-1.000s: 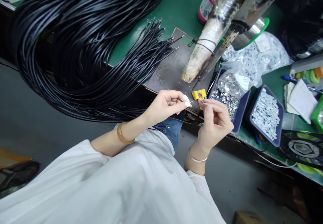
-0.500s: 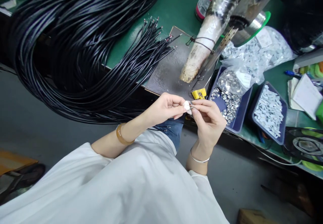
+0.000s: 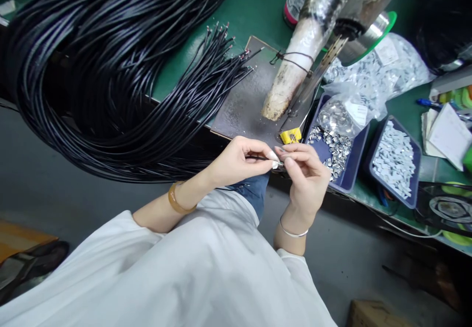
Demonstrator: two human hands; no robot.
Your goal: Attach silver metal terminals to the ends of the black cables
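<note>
My left hand [image 3: 236,159] is closed, pinching a thin black cable [image 3: 255,158] between thumb and fingers. Something white covers its fingertips. Right beside it, my right hand [image 3: 309,173] is closed with thumb and fingertips on the cable's end, where small wire ends barely show; the fingers hide most of that spot. Just above both hands lies a small yellow piece [image 3: 290,135] at the edge of a dark board [image 3: 239,108]. A large bundle of black cables [image 3: 121,96] spreads to the left, with stripped tips lying over the board.
A wrapped white tube [image 3: 291,71] hangs down over the board. To the right stand a blue tray [image 3: 352,174] of small metal pieces and another tray [image 3: 416,184] of pale pieces. Behind them are plastic bags [image 3: 391,78], a wire spool [image 3: 372,37] and a bottle [image 3: 295,2].
My hands have shifted slightly at the fingertips, and the black cable now shows along my left fingers. My right fingertips have moved a little at its end.
</note>
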